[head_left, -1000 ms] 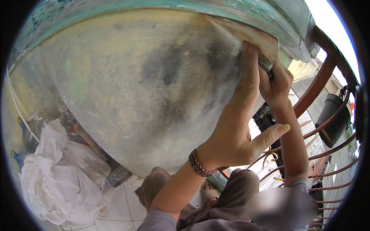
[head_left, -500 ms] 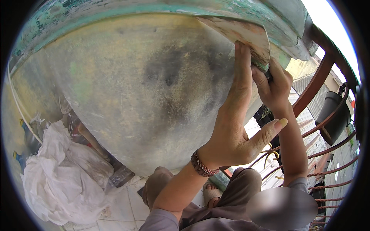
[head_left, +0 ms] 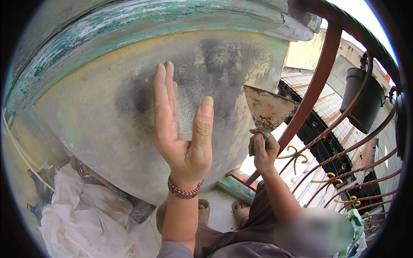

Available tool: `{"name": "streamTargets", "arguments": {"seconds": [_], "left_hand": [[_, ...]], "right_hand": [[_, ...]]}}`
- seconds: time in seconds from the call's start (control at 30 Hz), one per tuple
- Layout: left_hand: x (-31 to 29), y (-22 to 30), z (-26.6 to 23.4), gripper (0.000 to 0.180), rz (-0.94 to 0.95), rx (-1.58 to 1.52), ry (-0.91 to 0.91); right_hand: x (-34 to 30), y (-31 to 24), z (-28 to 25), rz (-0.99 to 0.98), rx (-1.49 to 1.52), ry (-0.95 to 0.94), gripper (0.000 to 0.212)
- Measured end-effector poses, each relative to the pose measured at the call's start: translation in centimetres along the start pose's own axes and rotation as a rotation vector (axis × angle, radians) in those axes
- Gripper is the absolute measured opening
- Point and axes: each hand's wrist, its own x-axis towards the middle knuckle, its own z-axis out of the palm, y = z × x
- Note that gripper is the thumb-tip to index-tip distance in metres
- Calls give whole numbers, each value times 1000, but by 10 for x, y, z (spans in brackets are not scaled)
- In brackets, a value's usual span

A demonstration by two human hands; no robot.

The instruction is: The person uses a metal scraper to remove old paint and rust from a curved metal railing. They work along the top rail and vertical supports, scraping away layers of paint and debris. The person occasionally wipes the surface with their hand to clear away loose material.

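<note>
My left hand (head_left: 183, 137) is raised before the grey, patchy wall (head_left: 107, 142), its fingers stretched upward and its thumb apart. It holds nothing; whether its far side touches the wall I cannot tell. A braided bracelet (head_left: 184, 189) circles that wrist. Lower and to the right, my right hand (head_left: 263, 150) grips the handle of a putty knife (head_left: 269, 107). The wide blade is stained white and rusty brown and points upward, beside the wall's right edge. Most of the green handle is hidden in my fingers.
Peeling green moulding (head_left: 142, 36) runs along the wall's top. To the right stands a metal railing (head_left: 312, 86) with a black pot (head_left: 363, 99) hanging on it. A white sack (head_left: 81, 215) lies at lower left beside a cord (head_left: 26, 150). My sandalled feet rest on pale tiles.
The putty knife has come down from the moulding with my right hand. My left hand has moved off the blade, leftward, and is now upright before the wall. The view has shifted.
</note>
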Motion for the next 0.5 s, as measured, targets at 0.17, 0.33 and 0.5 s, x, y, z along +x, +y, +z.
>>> {"name": "streamTargets", "arguments": {"seconds": [0.17,0.33,0.5], "left_hand": [[-6,-4,5,69,9,162,-90],[-11,-15,13,75,95,430,-200],[-5,-22,34,80,176,829,-345]], "right_hand": [[-20,27,-6,206,120,61,34],[-24,31,-7,319,185,16,34],[-26,24,-13,468,286,-58,37]]}}
